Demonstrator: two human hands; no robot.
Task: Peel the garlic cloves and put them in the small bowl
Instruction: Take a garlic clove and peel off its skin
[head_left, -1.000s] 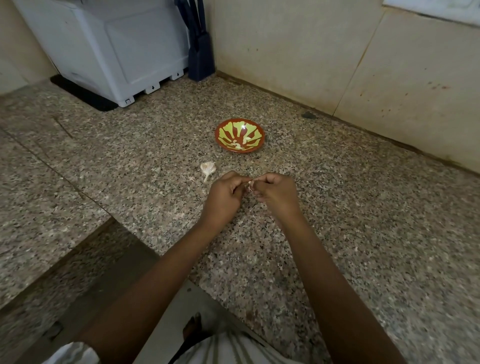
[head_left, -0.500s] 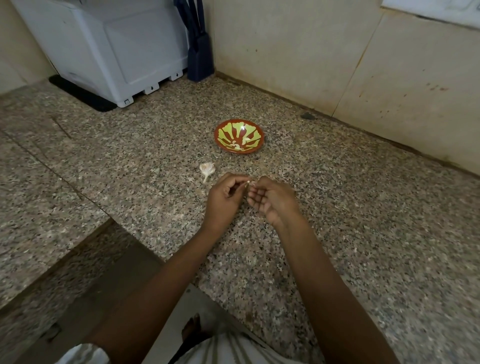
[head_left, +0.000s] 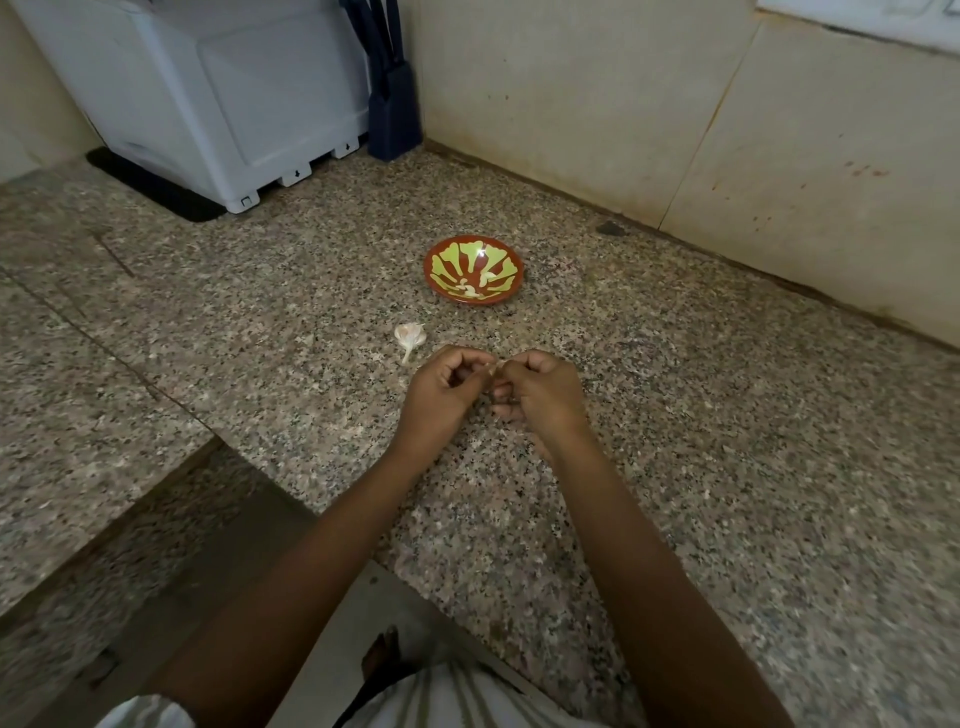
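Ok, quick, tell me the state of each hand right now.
Left hand: fingers curled, pinching the small pale garlic clove.
Right hand: fingers curled, pinching the same clove from the other side.

Nearer the person than the small red bowl with a yellow-green leaf pattern (head_left: 451, 253), the pale garlic clove (head_left: 492, 370) is almost hidden between the left hand (head_left: 441, 395) and right hand (head_left: 540, 395) pinching it; peeled or not cannot be told; the pale bits (head_left: 470, 290) in the bowl are too small to count; far behind-left of the bowl, the white plastic appliance (head_left: 208, 93) and dark blue upright holder (head_left: 392, 114) are cut by the top edge.
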